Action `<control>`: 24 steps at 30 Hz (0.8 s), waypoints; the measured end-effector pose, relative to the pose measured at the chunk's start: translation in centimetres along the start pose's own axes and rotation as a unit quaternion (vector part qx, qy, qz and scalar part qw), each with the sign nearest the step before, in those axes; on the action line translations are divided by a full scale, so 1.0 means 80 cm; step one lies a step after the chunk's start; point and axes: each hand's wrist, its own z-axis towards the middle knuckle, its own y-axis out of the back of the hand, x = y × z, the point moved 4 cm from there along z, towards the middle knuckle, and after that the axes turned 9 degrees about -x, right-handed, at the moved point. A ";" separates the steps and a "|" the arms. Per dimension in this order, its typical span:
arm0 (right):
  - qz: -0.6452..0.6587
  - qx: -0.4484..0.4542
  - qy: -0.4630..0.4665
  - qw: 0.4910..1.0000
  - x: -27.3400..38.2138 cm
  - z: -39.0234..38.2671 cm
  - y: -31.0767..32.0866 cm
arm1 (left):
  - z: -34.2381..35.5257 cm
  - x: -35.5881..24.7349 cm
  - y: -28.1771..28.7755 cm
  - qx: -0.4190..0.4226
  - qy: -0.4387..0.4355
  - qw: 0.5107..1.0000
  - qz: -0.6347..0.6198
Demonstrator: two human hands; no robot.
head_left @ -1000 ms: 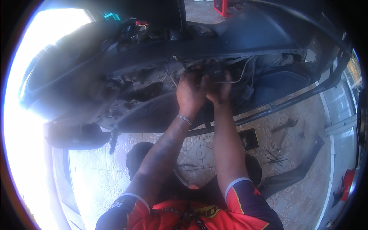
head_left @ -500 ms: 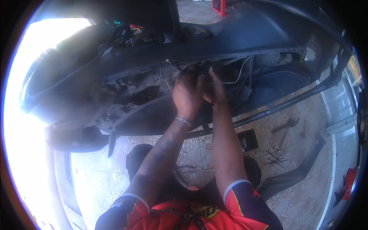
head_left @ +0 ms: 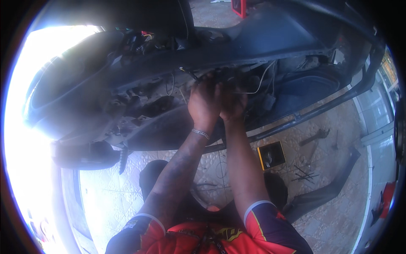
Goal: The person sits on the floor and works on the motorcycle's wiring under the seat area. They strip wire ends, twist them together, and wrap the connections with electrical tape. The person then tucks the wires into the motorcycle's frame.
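My left hand (head_left: 203, 103), with a chain bracelet on the wrist, and my right hand (head_left: 232, 106) are close together in the opened side of a dark scooter (head_left: 275, 34). Their fingers curl around dark parts (head_left: 226, 76) that I cannot make out, partly hidden by the hands. A dark cable with a small light tip (head_left: 181, 69) sticks up just left of my fingers. A pale wire (head_left: 265, 76) loops down to the right of them, and a grey connector (head_left: 269, 101) hangs further right.
On the tiled floor (head_left: 321, 169) lie a yellow-edged black tray (head_left: 271, 155), several thin dark rods (head_left: 304, 175), a tool (head_left: 313, 137) and a long dark panel (head_left: 334, 186). A tube rail (head_left: 296, 117) runs along the scooter's near side. A red object (head_left: 385, 197) is at the right edge.
Both my hands have shifted slightly left. The cable's light tip has moved left and a little down. My right hand's fingers now sit lower, more behind my left hand.
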 end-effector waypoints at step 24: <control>-0.265 -0.215 0.087 0.936 -0.008 0.017 -0.021 | 0.001 0.000 -0.002 -0.038 0.001 0.998 -0.041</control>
